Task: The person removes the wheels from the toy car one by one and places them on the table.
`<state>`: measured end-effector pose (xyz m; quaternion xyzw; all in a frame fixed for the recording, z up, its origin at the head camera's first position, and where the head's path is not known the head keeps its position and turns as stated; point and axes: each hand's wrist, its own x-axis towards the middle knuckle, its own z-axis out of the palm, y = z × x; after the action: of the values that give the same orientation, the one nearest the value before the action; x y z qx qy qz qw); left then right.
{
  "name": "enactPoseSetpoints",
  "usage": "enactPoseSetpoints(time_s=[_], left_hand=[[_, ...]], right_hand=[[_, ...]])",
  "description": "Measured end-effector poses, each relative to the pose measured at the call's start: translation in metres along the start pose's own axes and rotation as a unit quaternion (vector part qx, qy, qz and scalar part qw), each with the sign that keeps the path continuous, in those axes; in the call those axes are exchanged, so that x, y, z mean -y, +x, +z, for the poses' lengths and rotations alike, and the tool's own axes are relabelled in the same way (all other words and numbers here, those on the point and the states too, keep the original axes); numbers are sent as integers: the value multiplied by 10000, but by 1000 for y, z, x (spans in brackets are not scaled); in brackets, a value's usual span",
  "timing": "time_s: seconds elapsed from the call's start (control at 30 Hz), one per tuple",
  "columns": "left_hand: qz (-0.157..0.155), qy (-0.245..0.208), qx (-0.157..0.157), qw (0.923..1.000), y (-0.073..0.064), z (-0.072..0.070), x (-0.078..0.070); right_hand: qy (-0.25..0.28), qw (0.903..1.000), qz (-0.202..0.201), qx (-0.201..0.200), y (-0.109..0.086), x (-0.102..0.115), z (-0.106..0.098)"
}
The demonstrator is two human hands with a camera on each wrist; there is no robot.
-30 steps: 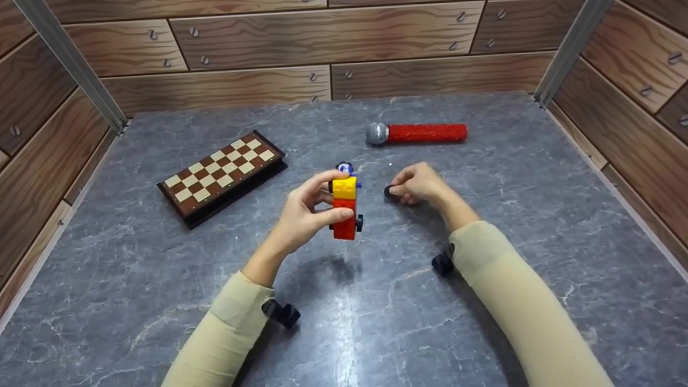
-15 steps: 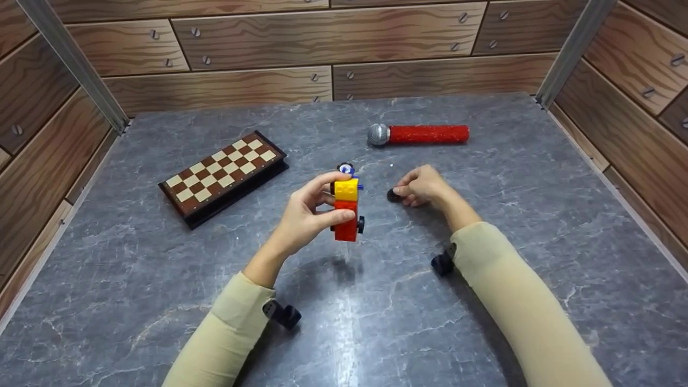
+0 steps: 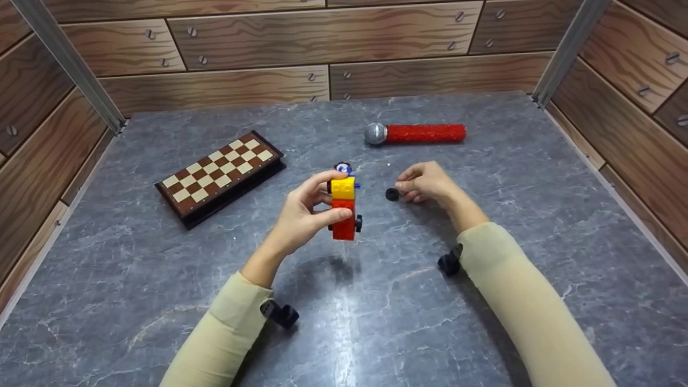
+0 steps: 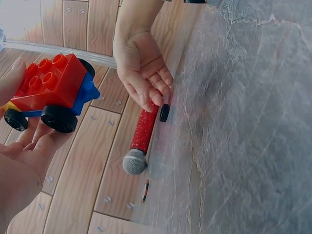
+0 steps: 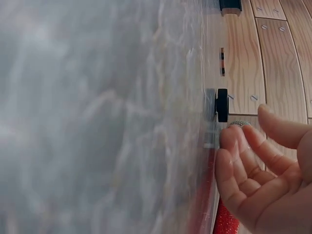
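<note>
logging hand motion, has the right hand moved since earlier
Yes, the right hand has shifted slightly right relative to the red-handled microphone in the head view.

left hand (image 3: 305, 210): thumb opposed to fingers, gripping; some fingers partly hidden, so their exact bend is uncertain | right hand (image 3: 427, 183): fingers loosely curled, thumb apart | left forearm (image 3: 215, 330), right forearm (image 3: 529, 298): sleeved, extended forward, angled inward

Microphone (image 5: 226, 220) partly hidden behind right fingers (image 5: 228, 179)
</note>
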<state>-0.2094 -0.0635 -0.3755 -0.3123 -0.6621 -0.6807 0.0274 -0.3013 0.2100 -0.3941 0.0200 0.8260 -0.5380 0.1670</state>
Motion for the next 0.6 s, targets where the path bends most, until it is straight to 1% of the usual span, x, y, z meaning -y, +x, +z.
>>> enactPoseSetpoints(time_s=[0.1,0.17,0.3,0.4,0.53,0.6], left_hand=[[105,-60,14,9999,1,-2,8],[145,-69,13,9999,1,-3,9],[131,-94,-40,9999,1,-3,6],[86,-74,-81,9999,0,-1,1],[89,8,-126,9999,-1,2,-14],[89,37,-158,9998,-1,3,-20]], right_hand=[[166,9997,-180,29,-5,1,0],[183,9994,-278,28,-8,1,0],[-25,9985,-539,27,-13,2,1],[-117,9975,-692,73,-22,6,3],[-32,9963,-841,184,-32,10,6],[45,9954,-927,244,-37,12,8]])
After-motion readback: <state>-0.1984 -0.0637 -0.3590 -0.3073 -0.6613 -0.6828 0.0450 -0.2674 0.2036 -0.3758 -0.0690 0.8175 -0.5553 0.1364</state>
